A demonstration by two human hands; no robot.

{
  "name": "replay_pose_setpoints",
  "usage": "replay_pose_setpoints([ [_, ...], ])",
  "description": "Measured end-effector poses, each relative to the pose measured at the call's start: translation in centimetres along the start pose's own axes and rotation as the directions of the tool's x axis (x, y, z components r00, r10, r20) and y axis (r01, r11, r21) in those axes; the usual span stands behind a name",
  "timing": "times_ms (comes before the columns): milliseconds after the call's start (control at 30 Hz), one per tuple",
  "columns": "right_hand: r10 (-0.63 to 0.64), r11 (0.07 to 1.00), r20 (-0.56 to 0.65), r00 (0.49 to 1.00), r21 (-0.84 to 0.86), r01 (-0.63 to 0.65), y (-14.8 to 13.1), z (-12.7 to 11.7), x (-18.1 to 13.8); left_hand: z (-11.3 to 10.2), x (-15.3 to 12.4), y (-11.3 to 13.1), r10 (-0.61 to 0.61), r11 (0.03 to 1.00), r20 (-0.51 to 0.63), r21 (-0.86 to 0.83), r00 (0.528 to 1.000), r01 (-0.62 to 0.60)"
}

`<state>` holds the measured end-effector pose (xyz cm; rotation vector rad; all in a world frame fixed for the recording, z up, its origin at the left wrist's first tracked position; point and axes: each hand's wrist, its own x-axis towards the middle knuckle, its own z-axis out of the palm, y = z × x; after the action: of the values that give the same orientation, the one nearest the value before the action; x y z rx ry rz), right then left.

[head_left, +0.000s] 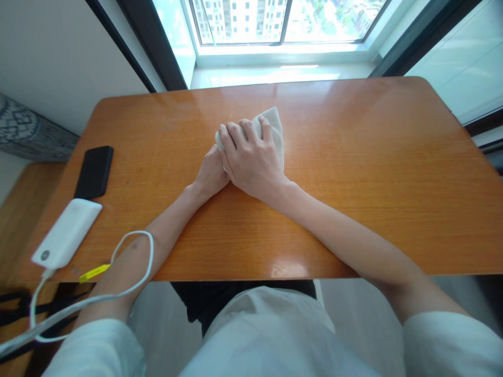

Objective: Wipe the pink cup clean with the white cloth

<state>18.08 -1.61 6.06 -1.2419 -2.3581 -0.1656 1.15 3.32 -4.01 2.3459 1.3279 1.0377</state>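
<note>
Both hands, right hand over left hand, clamped on a cloth

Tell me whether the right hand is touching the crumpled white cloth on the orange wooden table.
Touching. The head view shows the right hand lying over the crumpled white cloth, fingers curled onto it with no gap.

Orange wooden table below bright window

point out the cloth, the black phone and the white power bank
cloth [275,125]: head view, bare upper corner.
black phone [94,172]: head view, middle of its face.
white power bank [67,232]: head view, middle of its top.
</note>
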Motion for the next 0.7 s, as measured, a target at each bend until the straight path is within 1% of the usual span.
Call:
replay_pose_setpoints([
  [67,0.0,1.0,0.002,1.0,-0.02,0.0,0.1,0.3,0.0,0.1,0.1,0.0,-0.005,1.0,0.005,-0.011,1.0,0.005],
  [167,0.045,0.997,-0.071,0.996,0.059,-0.04,1.1,0.7,0.3,-0.1,0.1,0.4,-0.018,0.997,0.005,-0.076,1.0,0.018],
  [267,0.166,0.969,-0.14,0.976,0.206,-0.136,2.4,1.1,0.8,-0.5,0.0,0.9,-0.03,0.992,0.005,-0.123,1.0,0.03],
  [333,0.265,0.912,-0.156,0.951,0.36,-0.195,3.5,1.5,1.0,-0.6,0.0,1.1,-0.037,0.991,0.01,-0.125,0.999,0.038],
  [400,0.356,0.809,-0.155,0.921,0.544,-0.222,4.7,2.2,1.0,-0.6,-0.1,1.1,-0.048,0.992,0.011,-0.12,0.999,0.049],
  [467,0.437,0.661,-0.137,0.889,0.719,-0.214,5.8,3.6,1.0,-0.5,-0.1,0.9,-0.048,0.992,0.013,-0.117,0.999,0.049],
  [533,0.516,0.497,-0.11,0.849,0.846,-0.192,6.8,5.3,0.8,-0.4,-0.1,0.8,-0.033,0.993,0.018,-0.112,0.999,0.035],
  [600,0.593,0.366,-0.087,0.801,0.915,-0.171,7.5,7.1,0.7,-0.4,-0.1,0.6,-0.024,0.994,0.024,-0.103,0.999,0.026],
  [633,0.622,0.321,-0.077,0.779,0.933,-0.165,7.7,7.8,0.7,-0.4,-0.1,0.6,-0.025,0.995,0.028,-0.097,0.999,0.027],
  [700,0.647,0.276,-0.056,0.761,0.947,-0.165,7.8,8.6,0.7,-0.5,-0.1,0.5,-0.028,0.995,0.036,-0.093,0.999,0.031],
])
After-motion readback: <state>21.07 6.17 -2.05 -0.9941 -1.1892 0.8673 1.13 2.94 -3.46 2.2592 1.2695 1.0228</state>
